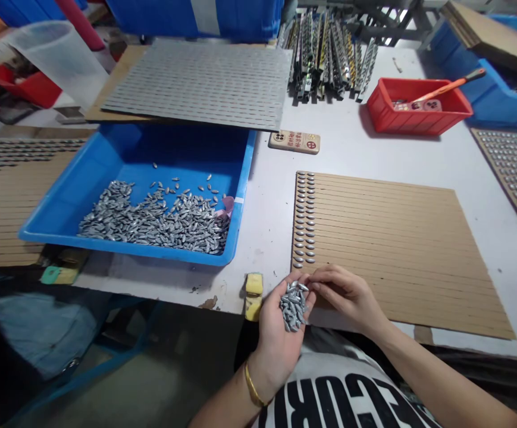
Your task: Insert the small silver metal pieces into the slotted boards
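Observation:
My left hand [278, 339], palm up with a gold bangle at the wrist, cups a small heap of grey metal pellets [293, 306]. My right hand [342, 294] reaches across, its fingertips pinched together beside that heap; whether they hold a pellet is hidden. Both hands are at the near edge of a slotted cardboard board [396, 255]. Along that board's left edge stand short rows of pellets [305, 217]. A blue plastic tray [187, 154] on the left holds a large spread of loose pellets [160, 220].
A yellow sponge [253, 295] lies on the table's near edge. Behind stand a filled grey board [196, 83], bundled metal strips [329, 53], a printed wooden block [294, 141], a red bin [419, 107] with an orange-handled tool, and a blue crate [485, 95].

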The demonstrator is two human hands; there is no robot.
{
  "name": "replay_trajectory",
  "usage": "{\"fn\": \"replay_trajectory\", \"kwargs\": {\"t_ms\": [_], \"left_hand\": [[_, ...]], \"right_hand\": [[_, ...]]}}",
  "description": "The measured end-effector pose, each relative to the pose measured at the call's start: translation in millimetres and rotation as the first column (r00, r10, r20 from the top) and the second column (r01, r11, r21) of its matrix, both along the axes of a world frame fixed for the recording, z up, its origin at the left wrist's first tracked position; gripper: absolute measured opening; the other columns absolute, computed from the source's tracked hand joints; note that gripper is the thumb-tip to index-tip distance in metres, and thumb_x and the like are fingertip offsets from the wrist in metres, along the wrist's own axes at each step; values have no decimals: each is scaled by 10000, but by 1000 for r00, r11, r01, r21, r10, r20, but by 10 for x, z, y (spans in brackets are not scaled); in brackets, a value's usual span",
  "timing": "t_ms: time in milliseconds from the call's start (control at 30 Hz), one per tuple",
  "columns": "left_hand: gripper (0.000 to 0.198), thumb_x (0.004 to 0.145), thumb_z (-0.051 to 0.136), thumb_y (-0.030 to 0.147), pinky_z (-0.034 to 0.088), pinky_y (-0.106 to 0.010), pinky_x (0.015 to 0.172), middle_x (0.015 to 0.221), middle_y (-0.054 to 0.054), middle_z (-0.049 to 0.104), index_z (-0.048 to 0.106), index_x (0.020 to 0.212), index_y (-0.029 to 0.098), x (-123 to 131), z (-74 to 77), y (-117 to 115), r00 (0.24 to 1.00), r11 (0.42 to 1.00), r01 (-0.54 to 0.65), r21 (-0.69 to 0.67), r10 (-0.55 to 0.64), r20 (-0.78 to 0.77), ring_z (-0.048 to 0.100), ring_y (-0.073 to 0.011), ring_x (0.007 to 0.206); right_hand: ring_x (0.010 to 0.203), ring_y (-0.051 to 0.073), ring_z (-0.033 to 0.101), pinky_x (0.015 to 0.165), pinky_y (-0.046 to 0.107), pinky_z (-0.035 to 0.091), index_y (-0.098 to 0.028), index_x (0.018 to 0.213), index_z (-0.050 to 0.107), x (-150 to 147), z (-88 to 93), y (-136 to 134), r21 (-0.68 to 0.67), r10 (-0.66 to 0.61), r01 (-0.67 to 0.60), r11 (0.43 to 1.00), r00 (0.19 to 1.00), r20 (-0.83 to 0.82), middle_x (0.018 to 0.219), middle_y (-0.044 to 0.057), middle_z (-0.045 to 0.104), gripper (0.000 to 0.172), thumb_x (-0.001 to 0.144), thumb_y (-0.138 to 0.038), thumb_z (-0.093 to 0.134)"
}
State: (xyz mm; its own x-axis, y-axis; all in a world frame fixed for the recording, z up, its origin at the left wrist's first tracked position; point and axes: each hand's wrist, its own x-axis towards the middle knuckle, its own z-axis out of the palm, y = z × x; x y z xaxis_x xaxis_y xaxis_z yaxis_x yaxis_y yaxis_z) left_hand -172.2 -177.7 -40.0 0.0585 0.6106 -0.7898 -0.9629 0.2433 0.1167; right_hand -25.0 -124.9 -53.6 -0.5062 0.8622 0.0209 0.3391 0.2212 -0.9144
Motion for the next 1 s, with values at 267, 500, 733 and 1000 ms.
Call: {"fn": "replay_trajectory", "kwargs": {"t_ms": [267,500,733,1000], "left_hand": [[264,839,564,209,522,-369,920,1070,-160,684,652,1059,94,-10,8,-15,1000,1000,-8,24,8,-1,649,-238,1025],[298,851,556,220,507,-375,941,1114,-174,672,633,1101,77,-33,11,-40,1000,1000,-20,7,20,9,659,-244,1004],[326,851,565,235,486,-388,969,1124,-182,666,626,1124,67,-38,-24,-64,999,999,-34,30,34,11,650,-249,1022],[323,838,574,230,503,-377,932,1173,-178,649,642,1116,79,-54,0,-39,998,999,-40,31,39,44,624,-260,1073]], "right_hand": [[803,181,642,686,297,537,-222,1006,647,60,-39,81,133,-59,41,990,990,128,893,61,672,172,925,-271,502],[802,167,626,700,283,520,-216,947,618,-38,-193,182,347,-69,-27,937,963,260,872,53,646,148,936,-221,471],[726,145,592,644,244,488,-186,884,627,-67,-210,177,465,-106,-141,874,879,466,810,56,600,181,929,-183,451],[749,153,600,653,258,505,-196,993,613,-53,-112,188,416,-68,-104,904,923,380,867,58,601,165,929,-200,461]]}}
